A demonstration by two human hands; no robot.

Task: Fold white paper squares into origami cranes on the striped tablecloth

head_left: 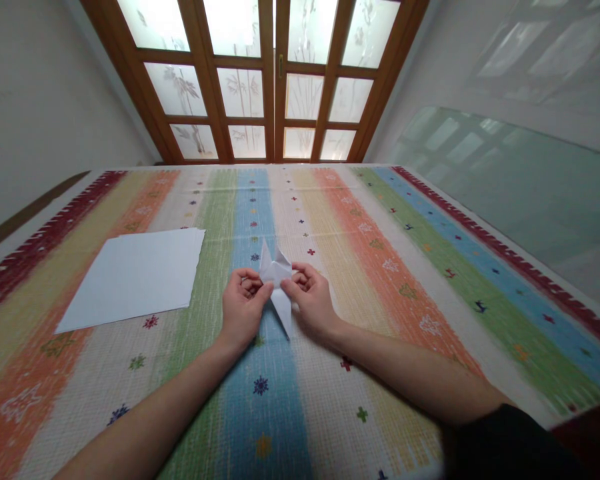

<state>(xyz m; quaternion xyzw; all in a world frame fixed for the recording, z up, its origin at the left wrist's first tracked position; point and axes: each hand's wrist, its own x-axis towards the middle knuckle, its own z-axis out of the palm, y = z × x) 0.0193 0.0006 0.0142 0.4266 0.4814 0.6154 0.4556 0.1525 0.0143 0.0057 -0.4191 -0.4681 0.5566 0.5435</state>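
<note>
Between my two hands is a folded white paper figure [276,272], with narrow points sticking up at its top and one long point hanging toward me. My left hand [245,301] pinches its left side between thumb and curled fingers. On the opposite side, my right hand [311,293] grips the paper the same way, its thumb on the front near the middle. The fingertips behind the paper are partly hidden. To the left of my hands lies a small stack of white paper sheets [135,277].
A striped, patterned tablecloth [390,287] covers the table. Beyond the far edge stand wooden doors [275,80] with frosted panes. White walls rise on both sides, with a pale glassy panel [520,193] along the right one.
</note>
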